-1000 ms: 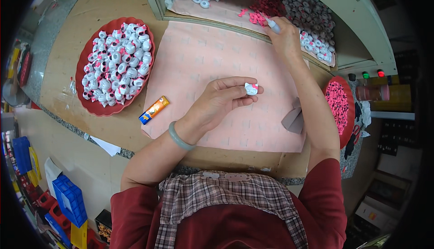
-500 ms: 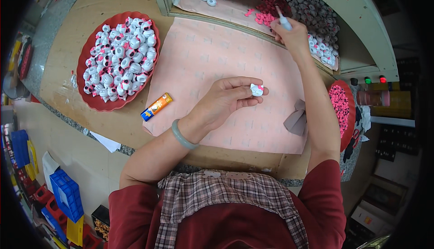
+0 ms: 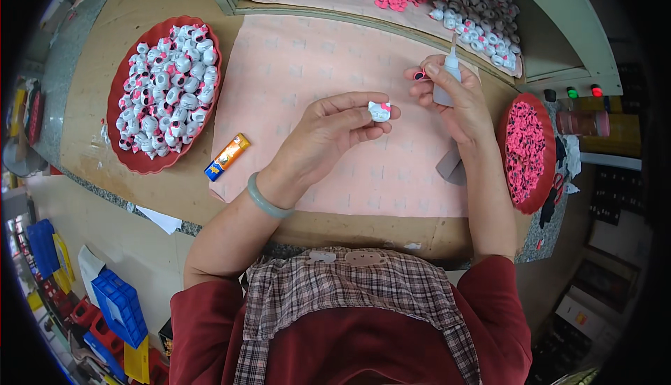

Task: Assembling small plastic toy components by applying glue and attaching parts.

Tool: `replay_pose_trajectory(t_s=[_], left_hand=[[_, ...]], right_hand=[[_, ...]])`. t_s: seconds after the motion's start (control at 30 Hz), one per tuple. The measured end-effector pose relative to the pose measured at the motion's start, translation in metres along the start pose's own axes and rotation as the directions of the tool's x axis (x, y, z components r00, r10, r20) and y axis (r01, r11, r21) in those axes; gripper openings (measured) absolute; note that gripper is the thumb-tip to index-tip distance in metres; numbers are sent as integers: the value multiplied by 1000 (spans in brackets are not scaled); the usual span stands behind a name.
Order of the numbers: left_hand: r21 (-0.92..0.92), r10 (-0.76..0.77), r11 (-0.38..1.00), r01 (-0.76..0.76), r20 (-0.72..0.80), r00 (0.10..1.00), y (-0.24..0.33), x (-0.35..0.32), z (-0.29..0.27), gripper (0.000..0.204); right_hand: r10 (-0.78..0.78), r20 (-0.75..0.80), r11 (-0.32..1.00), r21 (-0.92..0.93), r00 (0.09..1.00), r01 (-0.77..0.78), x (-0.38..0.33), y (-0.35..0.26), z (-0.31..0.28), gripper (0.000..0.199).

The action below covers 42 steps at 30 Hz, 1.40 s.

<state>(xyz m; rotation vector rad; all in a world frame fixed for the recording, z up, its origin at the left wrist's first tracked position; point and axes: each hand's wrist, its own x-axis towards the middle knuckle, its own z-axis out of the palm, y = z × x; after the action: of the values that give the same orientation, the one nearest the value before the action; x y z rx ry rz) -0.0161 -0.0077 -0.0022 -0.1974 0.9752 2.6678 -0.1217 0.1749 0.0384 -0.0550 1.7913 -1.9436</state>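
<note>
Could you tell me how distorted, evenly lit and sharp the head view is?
Head view: strong fisheye, the table edge bows, corners black; light is even, shadows soft; left hand, right hand and white piece are sharp.

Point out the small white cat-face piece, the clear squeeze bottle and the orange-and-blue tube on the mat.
small white cat-face piece [image 3: 379, 111], head view, on its white front, between left fingertips.
clear squeeze bottle [image 3: 447, 79], head view, on its body in the right hand.
orange-and-blue tube [image 3: 227, 156], head view, on its orange middle.
</note>
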Motion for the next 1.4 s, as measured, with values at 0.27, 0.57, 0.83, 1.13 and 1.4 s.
replay_pose_trajectory(t_s=[0.27,0.57,0.83,1.13,1.4], left_hand=[[19,19,1000,-19,7,1000,1,-1,0,30],[81,40,996,-36,-38,999,-1,0,2,28],[174,36,984,-28,-39,999,-6,0,4,28],[393,93,915,-88,6,996,-8,-1,7,26],[502,122,855,-127,44,992,-10,-2,9,26]], right_hand=[[84,34,996,15,996,-85,-20,18,-9,15],[-42,63,999,-4,997,43,-42,25,-1,15],[-170,96,983,85,981,162,-51,36,-1,14],[-192,94,975,-95,977,200,-57,30,8,15],[-257,83,918,-291,963,270,-58,35,10,19]])
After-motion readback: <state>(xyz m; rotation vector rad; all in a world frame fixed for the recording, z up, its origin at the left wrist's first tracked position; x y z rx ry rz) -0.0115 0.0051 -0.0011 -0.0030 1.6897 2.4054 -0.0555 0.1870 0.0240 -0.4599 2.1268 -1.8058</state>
